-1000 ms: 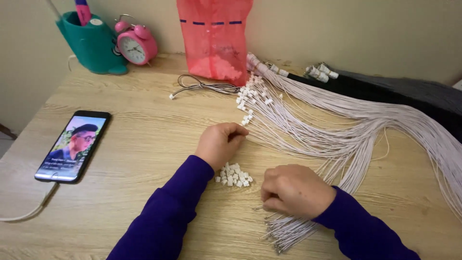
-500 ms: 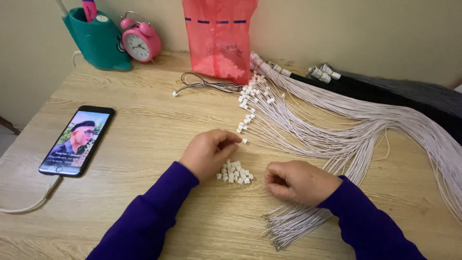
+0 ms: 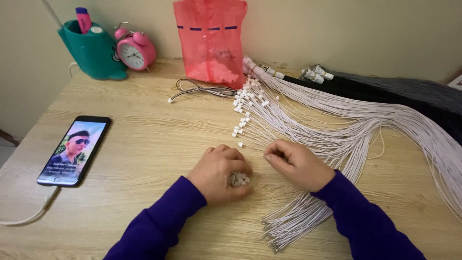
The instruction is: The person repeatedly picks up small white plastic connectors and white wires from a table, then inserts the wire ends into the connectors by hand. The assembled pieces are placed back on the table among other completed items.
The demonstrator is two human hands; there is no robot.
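Wooden desk (image 3: 144, 139) carries a spread of white cords (image 3: 337, 130). Left hand (image 3: 219, 173) cups a small pile of white caps (image 3: 238, 179); right hand (image 3: 296, 163) is curled, pinching one thin cord. Both look light, limp and tiny, best pinched near the tip.

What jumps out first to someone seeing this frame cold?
Likely the big fan of white cords sweeping across the right half of the wooden table, tipped with small white connectors. At centre front, the left hand covers a small pile of white connectors while the right hand pinches at the cords. A red plastic bag and pink alarm clock stand at the back.
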